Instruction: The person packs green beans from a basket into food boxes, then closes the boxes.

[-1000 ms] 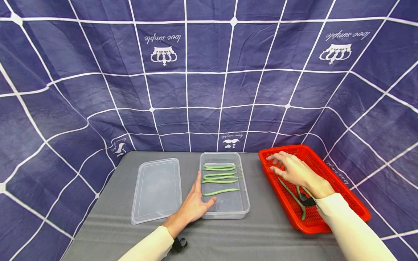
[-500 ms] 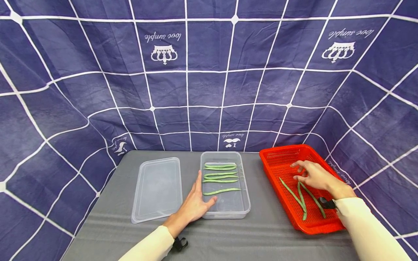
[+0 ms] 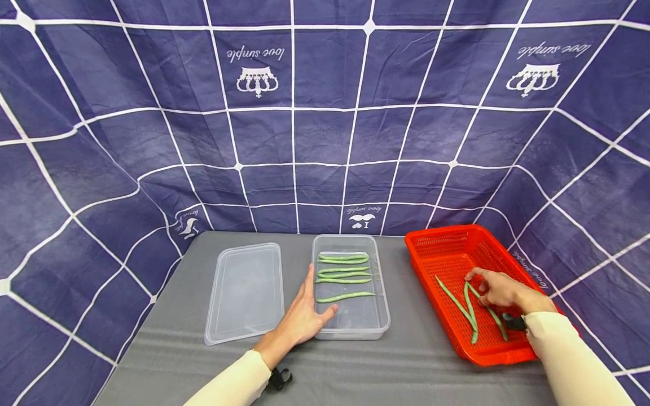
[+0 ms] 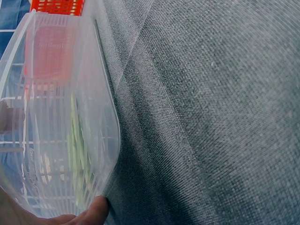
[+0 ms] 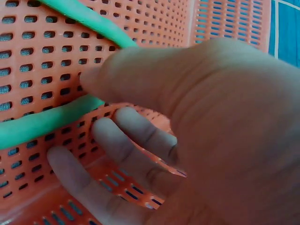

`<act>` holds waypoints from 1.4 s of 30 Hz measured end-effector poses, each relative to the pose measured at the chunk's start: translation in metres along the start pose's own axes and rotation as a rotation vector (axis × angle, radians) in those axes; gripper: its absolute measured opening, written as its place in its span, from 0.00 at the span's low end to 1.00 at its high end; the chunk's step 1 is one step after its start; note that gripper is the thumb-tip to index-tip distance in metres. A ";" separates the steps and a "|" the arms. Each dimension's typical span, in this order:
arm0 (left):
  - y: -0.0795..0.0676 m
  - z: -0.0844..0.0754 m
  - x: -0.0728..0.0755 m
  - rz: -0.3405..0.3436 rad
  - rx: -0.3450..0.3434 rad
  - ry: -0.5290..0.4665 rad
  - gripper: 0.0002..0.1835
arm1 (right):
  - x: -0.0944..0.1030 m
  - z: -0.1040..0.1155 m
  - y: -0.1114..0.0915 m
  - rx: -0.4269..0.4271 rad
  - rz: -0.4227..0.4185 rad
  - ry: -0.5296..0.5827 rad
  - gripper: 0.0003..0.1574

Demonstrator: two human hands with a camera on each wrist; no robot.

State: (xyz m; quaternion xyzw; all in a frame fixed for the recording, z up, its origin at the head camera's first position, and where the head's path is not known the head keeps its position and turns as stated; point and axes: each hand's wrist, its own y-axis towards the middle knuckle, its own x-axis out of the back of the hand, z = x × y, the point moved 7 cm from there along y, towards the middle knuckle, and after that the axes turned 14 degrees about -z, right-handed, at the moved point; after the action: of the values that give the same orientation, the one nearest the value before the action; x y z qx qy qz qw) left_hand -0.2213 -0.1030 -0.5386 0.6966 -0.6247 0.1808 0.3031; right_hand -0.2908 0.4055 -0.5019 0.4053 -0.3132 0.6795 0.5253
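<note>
Several green beans lie crosswise in a clear plastic container, grouped toward its far half with one set apart. My left hand rests against the container's left side, fingers extended along it and thumb over the near-left rim. In the red basket, 3 green beans show, including a slanted green bean on the left. My right hand is low inside the basket, over the rightmost bean. In the right wrist view, the thumb lies by the end of a green bean, with the other fingers spread apart below it.
A clear flat lid lies on the grey tabletop, left of the container. Blue cloth with white grid lines hangs behind and at both sides.
My right hand has moved from above the basket's far left side, rightward and down to the beans inside it. The left hand stays at the container.
</note>
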 end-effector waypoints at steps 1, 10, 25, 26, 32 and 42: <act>0.000 0.000 0.000 0.000 -0.001 0.000 0.69 | -0.001 -0.001 -0.001 -0.012 0.007 0.012 0.38; -0.001 -0.003 -0.001 0.007 -0.008 -0.004 0.68 | -0.003 -0.002 -0.004 -0.031 0.010 0.066 0.39; 0.000 -0.002 0.001 -0.002 -0.012 -0.005 0.68 | 0.012 0.009 0.001 0.107 -0.207 -0.129 0.34; 0.000 -0.003 0.001 -0.003 -0.016 -0.006 0.68 | 0.013 0.007 0.002 0.127 -0.231 -0.115 0.33; 0.000 -0.002 0.001 0.000 -0.002 0.000 0.68 | 0.004 -0.030 0.019 0.280 -0.362 -0.054 0.32; 0.001 -0.001 0.000 -0.004 -0.005 -0.004 0.68 | 0.028 0.041 0.014 0.266 -0.377 -0.073 0.28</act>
State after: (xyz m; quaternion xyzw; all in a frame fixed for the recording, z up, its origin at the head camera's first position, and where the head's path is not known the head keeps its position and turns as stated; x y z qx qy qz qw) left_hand -0.2217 -0.1020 -0.5377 0.6974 -0.6242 0.1772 0.3042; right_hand -0.2982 0.3798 -0.4581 0.5465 -0.1585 0.5894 0.5734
